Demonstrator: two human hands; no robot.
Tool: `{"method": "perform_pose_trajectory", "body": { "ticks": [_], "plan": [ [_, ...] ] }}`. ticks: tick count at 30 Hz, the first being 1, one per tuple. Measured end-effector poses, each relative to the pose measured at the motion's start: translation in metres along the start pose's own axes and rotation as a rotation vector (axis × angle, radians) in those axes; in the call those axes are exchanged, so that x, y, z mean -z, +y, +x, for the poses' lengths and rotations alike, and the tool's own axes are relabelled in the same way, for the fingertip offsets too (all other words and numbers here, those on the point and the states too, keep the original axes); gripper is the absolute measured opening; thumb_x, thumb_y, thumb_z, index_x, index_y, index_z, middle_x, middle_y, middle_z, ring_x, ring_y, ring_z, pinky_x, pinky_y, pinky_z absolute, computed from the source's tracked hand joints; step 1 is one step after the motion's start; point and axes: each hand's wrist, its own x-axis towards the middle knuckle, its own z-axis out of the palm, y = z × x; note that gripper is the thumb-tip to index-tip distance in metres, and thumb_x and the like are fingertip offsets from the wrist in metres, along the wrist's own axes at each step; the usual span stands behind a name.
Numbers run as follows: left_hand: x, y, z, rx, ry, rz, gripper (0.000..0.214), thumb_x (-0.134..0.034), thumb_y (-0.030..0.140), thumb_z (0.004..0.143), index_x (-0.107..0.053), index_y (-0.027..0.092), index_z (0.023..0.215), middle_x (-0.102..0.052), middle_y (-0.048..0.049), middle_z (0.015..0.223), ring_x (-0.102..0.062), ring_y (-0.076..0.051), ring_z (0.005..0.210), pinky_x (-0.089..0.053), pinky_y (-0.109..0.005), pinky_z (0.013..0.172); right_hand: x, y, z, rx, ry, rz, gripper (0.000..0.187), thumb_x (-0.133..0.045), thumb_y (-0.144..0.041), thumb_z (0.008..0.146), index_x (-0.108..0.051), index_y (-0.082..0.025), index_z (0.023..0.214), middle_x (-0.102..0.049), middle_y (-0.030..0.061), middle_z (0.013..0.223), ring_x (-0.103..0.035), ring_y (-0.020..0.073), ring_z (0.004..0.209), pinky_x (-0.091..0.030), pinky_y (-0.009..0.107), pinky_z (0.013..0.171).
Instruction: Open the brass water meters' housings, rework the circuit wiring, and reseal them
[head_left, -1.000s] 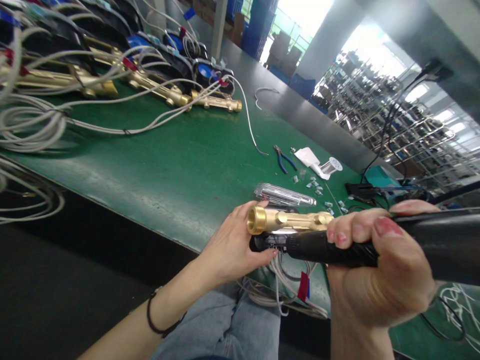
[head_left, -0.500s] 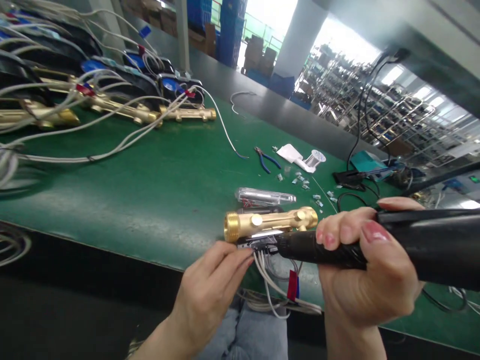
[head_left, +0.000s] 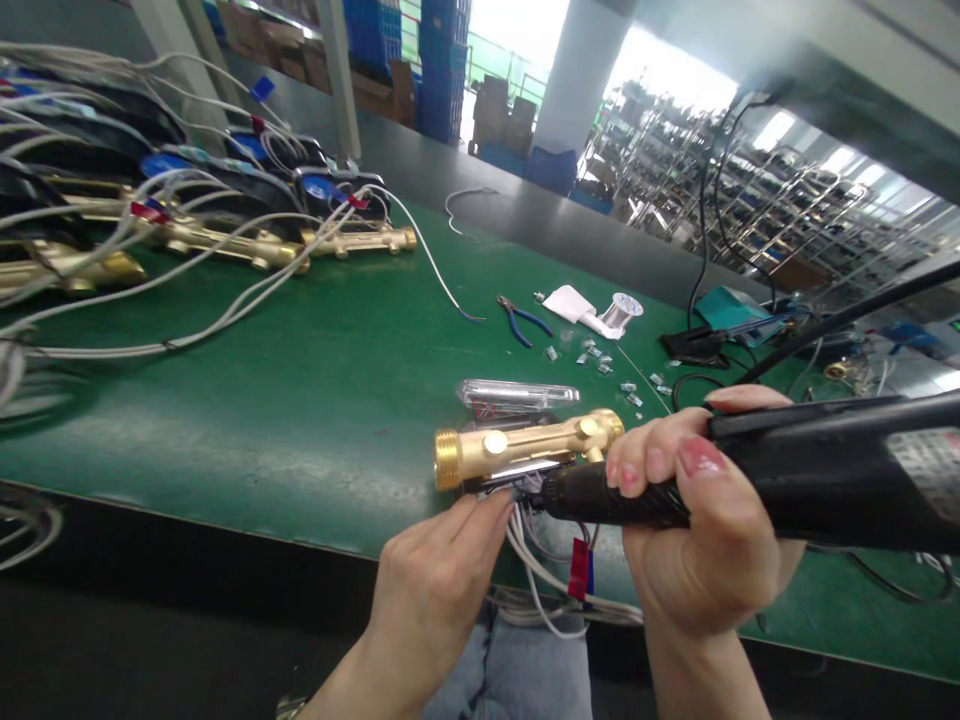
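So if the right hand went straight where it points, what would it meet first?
The black electric screwdriver it holds would probably meet the left hand first, at the fingertips; depth there is unclear.

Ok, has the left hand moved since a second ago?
Yes: judged against the clear plastic case, the left hand has drawn back toward the table's near edge, its fingertips now beside the white wires.
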Motion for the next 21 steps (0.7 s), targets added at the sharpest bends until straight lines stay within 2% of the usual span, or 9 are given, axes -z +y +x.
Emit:
{"method": "perform_pose_trajectory", "body": {
  "ticks": [12,17,21],
  "plan": [
    [-0.001,0.001,0.003,-0.025,0.018,0.022,0.014,-0.049,0.016,0.093,-0.061,0.015,0.1,-0.069,-0.0021,0.078,-0.065,-0.015,0.063,-0.05,-0.027,0.059,-0.009,0.003,0.001,0.012,-0.08,-0.075,0.017,-0.059,-0.015,0.079,-0.05,-0.022,0.092,-0.051,-0.0071,0.062,-0.048,0.0088,0.047,-0.043,0.026,0.047],
    [0.0,0.001,0.006,-0.01,0.017,0.027,0.014,-0.048,0.019,0.094,-0.061,0.016,0.098,-0.069,-0.0016,0.077,-0.064,-0.014,0.062,-0.049,-0.025,0.058,-0.014,0.007,0.008,-0.002,-0.076,-0.137,0.015,-0.062,-0.018,0.075,-0.051,-0.022,0.085,-0.048,-0.0053,0.065,-0.051,0.0113,0.054,-0.043,0.03,0.052],
    [-0.004,0.001,0.006,-0.003,0.021,0.04,0.013,-0.049,0.021,0.094,-0.061,0.016,0.095,-0.067,-0.0004,0.074,-0.063,-0.014,0.06,-0.047,-0.026,0.056,-0.012,0.007,0.011,-0.026,-0.06,-0.111,0.018,-0.062,-0.018,0.074,-0.051,-0.022,0.087,-0.046,-0.0059,0.065,-0.049,0.0101,0.052,-0.042,0.029,0.052]
  ]
}}
